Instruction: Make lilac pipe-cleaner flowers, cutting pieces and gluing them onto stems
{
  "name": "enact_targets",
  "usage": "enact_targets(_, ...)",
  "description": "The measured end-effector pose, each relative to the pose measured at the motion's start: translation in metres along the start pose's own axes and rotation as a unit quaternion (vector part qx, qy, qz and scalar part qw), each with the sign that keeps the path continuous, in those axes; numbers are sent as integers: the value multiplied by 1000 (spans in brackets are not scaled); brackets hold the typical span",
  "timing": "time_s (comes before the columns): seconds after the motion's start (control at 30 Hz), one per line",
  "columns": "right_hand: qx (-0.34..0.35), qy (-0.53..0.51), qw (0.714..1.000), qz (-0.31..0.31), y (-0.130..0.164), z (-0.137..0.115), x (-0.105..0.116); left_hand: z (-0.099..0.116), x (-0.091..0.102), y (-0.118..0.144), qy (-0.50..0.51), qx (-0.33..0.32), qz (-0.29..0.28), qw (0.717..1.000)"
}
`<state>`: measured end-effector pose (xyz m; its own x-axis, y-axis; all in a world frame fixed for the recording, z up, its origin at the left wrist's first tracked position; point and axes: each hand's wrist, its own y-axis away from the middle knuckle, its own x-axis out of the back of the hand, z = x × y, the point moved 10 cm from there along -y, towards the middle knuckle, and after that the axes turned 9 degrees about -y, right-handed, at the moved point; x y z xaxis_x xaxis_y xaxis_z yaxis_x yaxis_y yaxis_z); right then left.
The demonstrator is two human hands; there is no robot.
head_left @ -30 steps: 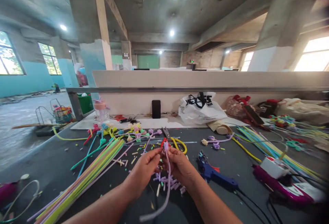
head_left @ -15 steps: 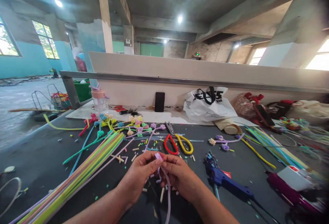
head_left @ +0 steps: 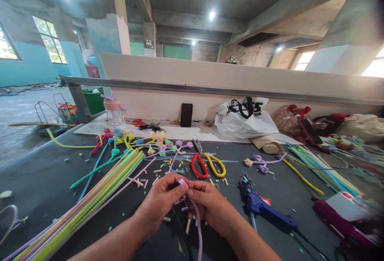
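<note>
A long bundle of coloured pipe cleaners (head_left: 90,201) lies unused at the left, and beyond it a cluster of finished little flowers (head_left: 150,143) suggests much work is done. At centre, the left hand (head_left: 163,201) and right hand (head_left: 207,205) meet, fingertips pinched on the curled tip of a lilac pipe cleaner (head_left: 196,221); its flower head looks only begun. The fingers hide the curl's shape, and the stem's lower end is cut off. Scissors (head_left: 207,163) and a blue glue gun (head_left: 264,209) lie to the right.
</note>
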<state>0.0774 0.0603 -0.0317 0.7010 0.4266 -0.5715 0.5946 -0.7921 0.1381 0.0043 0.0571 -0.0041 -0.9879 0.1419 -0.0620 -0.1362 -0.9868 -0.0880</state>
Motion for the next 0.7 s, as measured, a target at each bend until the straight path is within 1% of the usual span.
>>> enact_targets(0.17,26,2,1000,2,-2,-2,3,0,-1,-2,-42,-11,-3,999)
enact_targets(0.27,31,-7,999,20,-2,-2,8,0,-1,-3,-47,-21,-8,999)
enact_targets(0.43,34,-34,998,27,-2,0,8,1,-2,-2,-42,-32,-17,998)
enact_targets(0.6,41,-58,997,34,-4,1,9,-2,-6,-1,-2,-16,-28,999)
enact_targets(0.7,42,-71,996,24,-4,0,6,-10,-6,0,58,11,-21,998)
